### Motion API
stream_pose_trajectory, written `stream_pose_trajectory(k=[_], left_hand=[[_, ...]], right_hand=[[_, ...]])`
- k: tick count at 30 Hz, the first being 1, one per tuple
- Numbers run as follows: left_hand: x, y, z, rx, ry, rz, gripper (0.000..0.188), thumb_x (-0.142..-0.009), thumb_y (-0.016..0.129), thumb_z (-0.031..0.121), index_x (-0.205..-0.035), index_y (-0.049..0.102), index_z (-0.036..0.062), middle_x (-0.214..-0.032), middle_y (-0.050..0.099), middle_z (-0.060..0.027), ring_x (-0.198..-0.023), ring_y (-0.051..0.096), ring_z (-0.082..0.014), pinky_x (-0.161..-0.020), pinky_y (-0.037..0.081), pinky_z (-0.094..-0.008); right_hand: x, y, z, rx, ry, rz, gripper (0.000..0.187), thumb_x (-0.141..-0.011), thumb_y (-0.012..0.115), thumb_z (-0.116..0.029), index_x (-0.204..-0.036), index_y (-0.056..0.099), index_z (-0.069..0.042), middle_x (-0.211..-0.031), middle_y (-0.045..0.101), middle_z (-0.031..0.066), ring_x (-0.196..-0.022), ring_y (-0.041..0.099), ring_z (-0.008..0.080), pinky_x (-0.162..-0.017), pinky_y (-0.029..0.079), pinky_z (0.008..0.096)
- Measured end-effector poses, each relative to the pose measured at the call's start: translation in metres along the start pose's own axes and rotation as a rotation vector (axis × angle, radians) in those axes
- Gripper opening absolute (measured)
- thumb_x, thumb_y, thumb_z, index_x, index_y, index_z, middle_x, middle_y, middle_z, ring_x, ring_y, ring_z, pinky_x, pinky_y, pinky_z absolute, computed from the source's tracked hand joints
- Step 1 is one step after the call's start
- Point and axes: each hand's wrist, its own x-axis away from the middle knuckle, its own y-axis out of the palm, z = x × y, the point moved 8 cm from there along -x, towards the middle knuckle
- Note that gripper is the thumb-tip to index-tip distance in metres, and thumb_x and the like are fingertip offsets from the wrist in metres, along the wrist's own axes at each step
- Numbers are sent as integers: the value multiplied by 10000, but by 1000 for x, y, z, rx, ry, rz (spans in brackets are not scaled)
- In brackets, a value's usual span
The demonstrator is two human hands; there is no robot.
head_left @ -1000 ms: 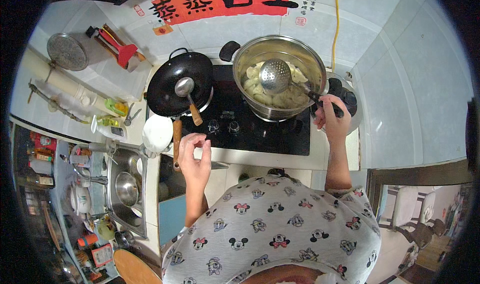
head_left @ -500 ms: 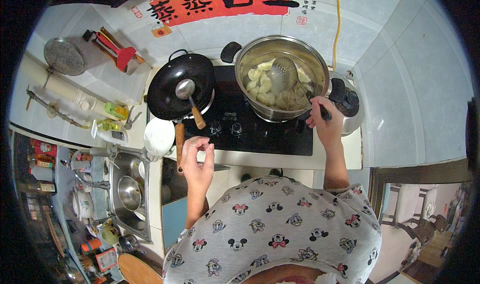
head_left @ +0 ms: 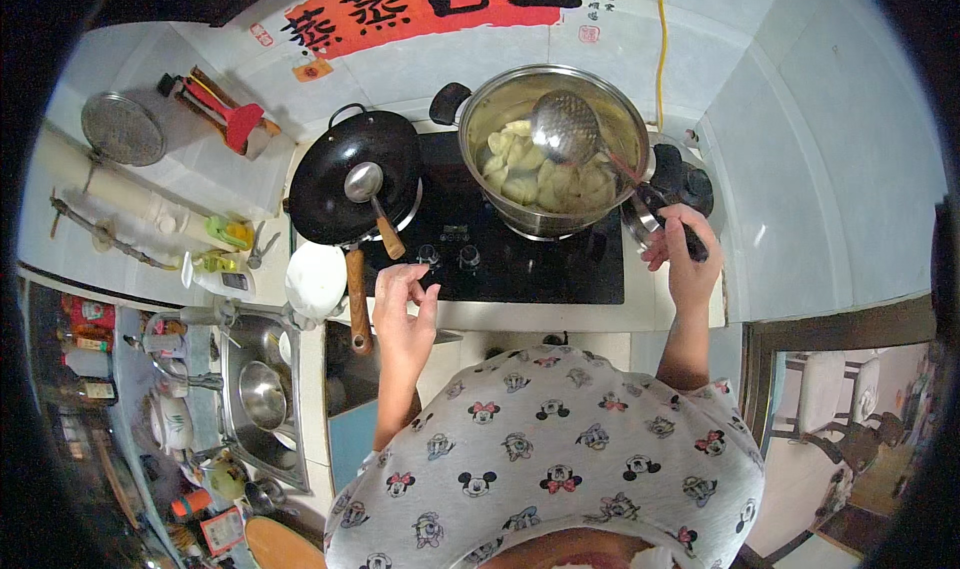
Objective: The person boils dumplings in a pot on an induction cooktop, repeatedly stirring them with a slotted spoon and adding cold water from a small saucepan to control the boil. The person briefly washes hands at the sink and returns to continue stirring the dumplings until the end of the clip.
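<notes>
My right hand (head_left: 690, 254) is closed round the dark handle of a metal skimmer (head_left: 566, 129). The skimmer's perforated head is over the steel pot (head_left: 492, 104), near the far side, and looks lifted above the water. In the pot's cloudy liquid lie several pale dumplings (head_left: 515, 159). My left hand (head_left: 402, 314) hovers near the stove's front edge, fingers bent and thumb apart, holding nothing. It is nearest to the wooden handle of the black wok (head_left: 320, 194). A metal ladle (head_left: 363, 182) with a wooden handle rests across the wok.
Both pans stand on a black glass cooktop (head_left: 450, 184). A pot lid (head_left: 640, 224) leans behind my right hand. Left of the wok handle is a white plate (head_left: 315, 277), and beyond it a steel sink (head_left: 245, 339). A yellow cord (head_left: 661, 49) hangs down the back wall.
My right hand has moved right and slightly toward me. The skimmer's head has risen out of the liquid and shifted to the pot's far side. The left hand has barely moved.
</notes>
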Motion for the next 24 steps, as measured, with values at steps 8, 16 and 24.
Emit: stream_pose_trajectory(k=[8, 16, 24], left_hand=[[9, -10, -14, 28, -68, 58, 203, -767, 638, -37, -953, 568, 4, -1019, 548, -136, -782, 578, -177, -662, 489, -263], [19, -36, -22, -252, -52, 166, 129, -804, 611, 52, -919, 572, 9, -945, 569, -155, -866, 559, -331, -779, 449, -385], [38, -52, -54, -532, -167, 185, 200, -821, 610, 112, -974, 547, 0, -984, 562, -170, -939, 514, -360, -835, 404, -432]], right_hand=[[-4, 12, 33, -112, 227, -48, 182, -919, 539, -185, -949, 602, -16, -616, 576, 64, -451, 558, 134, -379, 408, 223], [0, 27, 52, -50, 184, -46, 154, -920, 537, -148, -976, 600, -20, -658, 581, 54, -485, 570, 125, -401, 426, 219], [9, 49, 39, 242, -102, -174, 135, -882, 575, -78, -994, 603, -9, -794, 596, 70, -581, 610, 136, -464, 485, 225]])
